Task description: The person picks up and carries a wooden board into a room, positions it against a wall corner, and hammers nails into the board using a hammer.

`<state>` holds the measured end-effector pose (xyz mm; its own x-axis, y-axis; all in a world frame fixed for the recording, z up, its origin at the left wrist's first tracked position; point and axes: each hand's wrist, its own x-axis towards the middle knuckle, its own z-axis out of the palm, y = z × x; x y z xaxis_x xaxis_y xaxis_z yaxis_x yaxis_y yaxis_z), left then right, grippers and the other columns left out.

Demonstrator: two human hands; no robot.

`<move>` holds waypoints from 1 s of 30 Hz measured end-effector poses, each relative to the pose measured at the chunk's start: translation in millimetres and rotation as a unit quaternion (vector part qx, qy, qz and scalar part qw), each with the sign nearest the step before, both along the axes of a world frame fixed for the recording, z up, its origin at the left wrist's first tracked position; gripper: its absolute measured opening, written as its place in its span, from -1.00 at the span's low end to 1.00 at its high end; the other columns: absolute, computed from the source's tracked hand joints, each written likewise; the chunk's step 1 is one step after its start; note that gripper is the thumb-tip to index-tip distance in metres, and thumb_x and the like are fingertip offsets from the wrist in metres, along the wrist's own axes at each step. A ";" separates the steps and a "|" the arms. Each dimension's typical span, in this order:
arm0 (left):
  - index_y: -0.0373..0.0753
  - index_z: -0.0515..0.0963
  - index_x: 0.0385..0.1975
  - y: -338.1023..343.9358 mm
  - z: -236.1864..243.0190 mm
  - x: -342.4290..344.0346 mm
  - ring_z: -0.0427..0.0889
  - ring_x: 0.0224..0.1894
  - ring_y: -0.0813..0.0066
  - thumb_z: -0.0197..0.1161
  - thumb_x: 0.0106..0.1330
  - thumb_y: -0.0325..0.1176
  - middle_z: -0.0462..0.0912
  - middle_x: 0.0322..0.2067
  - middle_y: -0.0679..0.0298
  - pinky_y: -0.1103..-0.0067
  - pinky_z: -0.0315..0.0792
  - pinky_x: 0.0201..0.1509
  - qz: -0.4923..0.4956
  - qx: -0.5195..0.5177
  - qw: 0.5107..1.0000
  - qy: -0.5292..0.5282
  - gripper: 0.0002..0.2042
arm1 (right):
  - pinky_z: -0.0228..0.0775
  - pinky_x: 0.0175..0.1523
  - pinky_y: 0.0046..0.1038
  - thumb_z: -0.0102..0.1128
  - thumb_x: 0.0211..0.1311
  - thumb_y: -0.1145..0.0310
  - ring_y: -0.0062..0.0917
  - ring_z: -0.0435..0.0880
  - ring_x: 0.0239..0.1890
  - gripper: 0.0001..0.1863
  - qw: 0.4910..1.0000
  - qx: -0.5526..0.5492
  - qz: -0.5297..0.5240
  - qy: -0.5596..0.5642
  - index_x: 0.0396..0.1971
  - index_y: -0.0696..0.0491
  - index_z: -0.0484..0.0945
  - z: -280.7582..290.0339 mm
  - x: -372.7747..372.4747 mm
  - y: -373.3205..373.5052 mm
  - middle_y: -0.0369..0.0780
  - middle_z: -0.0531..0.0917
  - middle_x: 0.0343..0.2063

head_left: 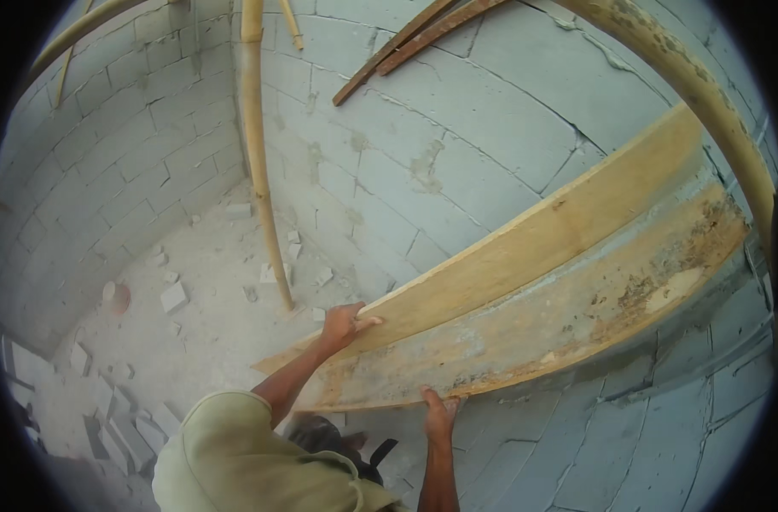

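Note:
Two long wooden boards lie lengthwise against each other, slanting from beside my body up to the right. The upper board (568,218) is pale yellow and fairly clean. The lower board (525,341) is stained and crusted with grey residue; whether the two are fastened together I cannot tell. My left hand (345,328) grips the upper board's top edge near its near end, thumb on the face. Farther right, my right hand (440,414) grips the lower board's bottom edge, with the fingers partly hidden beneath it.
Grey block walls (423,162) stand ahead and to the left. A bamboo pole (257,154) leans in the corner, and a thicker one (705,85) arches at upper right. Brown wooden strips (423,38) rest high up. Broken blocks (120,427) and a small pot-like object (116,296) litter the floor.

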<state>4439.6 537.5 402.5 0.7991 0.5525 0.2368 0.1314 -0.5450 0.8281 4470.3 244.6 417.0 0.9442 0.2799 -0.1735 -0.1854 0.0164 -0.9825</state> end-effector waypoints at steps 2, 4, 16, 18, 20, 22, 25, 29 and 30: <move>-0.25 0.70 -0.28 -31.2 -41.6 15.8 0.68 -0.41 -0.04 0.32 0.27 0.22 0.68 -0.51 -0.02 0.27 0.49 -0.31 0.002 0.046 0.999 -0.006 -0.46 | 0.25 0.31 -0.37 0.40 0.11 0.43 -0.33 0.50 0.14 -0.34 0.998 -0.003 -0.058 0.018 0.20 0.35 0.38 -69.6 29.9 -41.3 -0.08 0.56 0.11; -0.27 0.68 -0.31 -38.1 -47.7 5.8 0.67 -0.39 -0.11 0.28 0.25 0.30 0.65 -0.54 -0.03 0.21 0.47 -0.31 0.016 0.053 0.998 -0.016 -0.40 | 0.26 0.31 -0.35 0.40 0.06 0.46 -0.30 0.51 0.12 -0.34 0.996 -0.047 -0.077 -0.013 0.17 0.39 0.38 -51.7 26.4 -36.1 -0.07 0.56 0.07; -0.30 0.59 -0.02 -103.4 -96.3 53.0 0.67 -0.05 -0.11 -0.01 0.38 0.40 0.71 -0.19 -0.11 0.10 0.48 0.04 -0.025 -0.071 0.994 0.079 -0.26 | 0.43 0.25 -0.24 0.40 0.06 0.50 -0.18 0.56 0.07 -0.35 0.974 -0.160 0.027 -0.159 0.19 0.37 0.43 -87.5 97.0 -93.4 -0.01 0.60 0.09; -0.30 0.54 0.07 -90.3 -91.3 61.9 0.65 0.00 -0.10 0.02 0.41 0.33 0.69 -0.12 -0.10 0.12 0.47 0.08 -0.055 -0.059 0.991 0.111 -0.30 | 0.41 0.25 -0.24 0.41 0.04 0.47 -0.22 0.53 0.04 -0.29 0.987 -0.137 -0.022 -0.079 0.24 0.37 0.40 -86.4 106.3 -85.4 -0.01 0.59 0.07; -0.30 0.49 0.15 -79.6 -100.1 59.6 0.63 0.06 -0.08 0.05 0.44 0.27 0.67 -0.04 -0.08 0.14 0.47 0.12 -0.087 -0.052 0.985 0.143 -0.33 | 0.42 0.25 -0.23 0.41 0.04 0.47 -0.22 0.54 0.03 -0.31 0.975 -0.191 -0.026 -0.108 0.21 0.37 0.42 -89.8 114.9 -82.3 -0.02 0.59 0.07; -0.29 0.49 0.12 -72.0 -124.9 45.7 0.60 0.11 -0.07 0.13 0.41 0.15 0.63 0.03 -0.09 0.17 0.46 0.17 -0.028 -0.010 0.999 0.012 -0.42 | 0.42 0.25 -0.23 0.40 0.03 0.46 -0.22 0.55 0.03 -0.34 0.958 -0.249 -0.027 -0.138 0.18 0.38 0.44 -93.9 116.3 -78.7 -0.02 0.60 0.07; -0.27 0.46 0.16 -60.2 -162.4 -19.9 0.58 0.14 -0.05 0.22 0.37 0.03 0.61 0.05 -0.05 0.19 0.45 0.20 -0.034 -0.028 0.998 0.048 -0.46 | 0.42 0.22 -0.16 0.39 0.12 0.30 -0.25 0.55 0.02 -0.30 0.949 -0.278 -0.099 -0.111 0.23 0.28 0.37 -120.0 130.3 -76.8 -0.05 0.58 0.11; -0.26 0.51 0.14 -39.3 -233.8 -186.2 0.58 0.16 -0.05 0.25 0.31 -0.03 0.62 0.06 -0.06 0.17 0.46 0.20 -0.088 -0.048 0.954 0.283 -0.48 | 0.24 0.32 0.27 0.40 0.17 -0.06 -0.11 0.44 0.27 0.06 0.962 -0.215 -0.055 -0.158 0.49 0.10 -0.03 -274.9 228.2 -175.7 -0.07 0.48 0.28; -0.32 0.56 0.06 -38.2 -269.8 -252.8 0.61 0.11 -0.09 0.24 0.31 -0.01 0.66 -0.02 -0.10 0.13 0.49 0.14 -0.078 -0.039 0.941 0.326 -0.49 | 0.20 0.34 0.37 0.41 0.19 -0.15 -0.08 0.42 0.33 0.16 0.971 -0.175 0.010 -0.161 0.55 0.06 -0.12 -290.3 238.4 -168.9 -0.08 0.45 0.33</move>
